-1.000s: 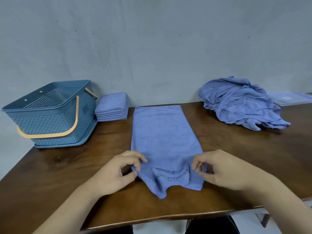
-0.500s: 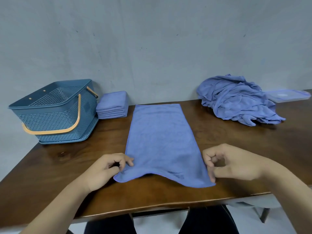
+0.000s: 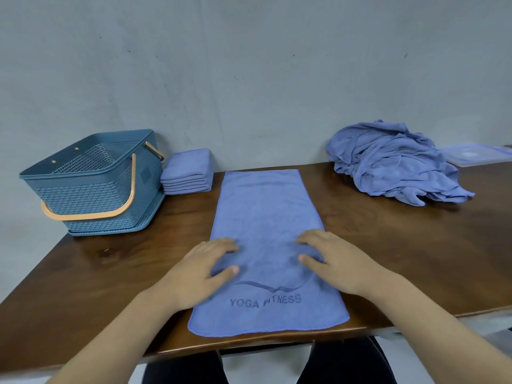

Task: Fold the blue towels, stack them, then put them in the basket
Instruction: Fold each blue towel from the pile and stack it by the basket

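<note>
A long blue towel (image 3: 264,212) printed "YOGA FITNESS" lies flat down the middle of the wooden table (image 3: 415,259). My left hand (image 3: 199,268) presses flat on its left side, fingers straight. My right hand (image 3: 329,259) presses flat on its right side. A stack of folded blue towels (image 3: 187,173) sits at the back, just right of the blue basket (image 3: 94,184) with orange handles. A heap of unfolded blue towels (image 3: 393,162) lies at the back right.
A clear plastic lid (image 3: 476,156) lies behind the heap at the far right. A grey wall runs behind the table. The table's front edge is just below the towel's near end.
Both hands have let go of the towel's near corners and now lie flat on it. The near end, lifted and bunched before, now lies spread flat with its print showing.
</note>
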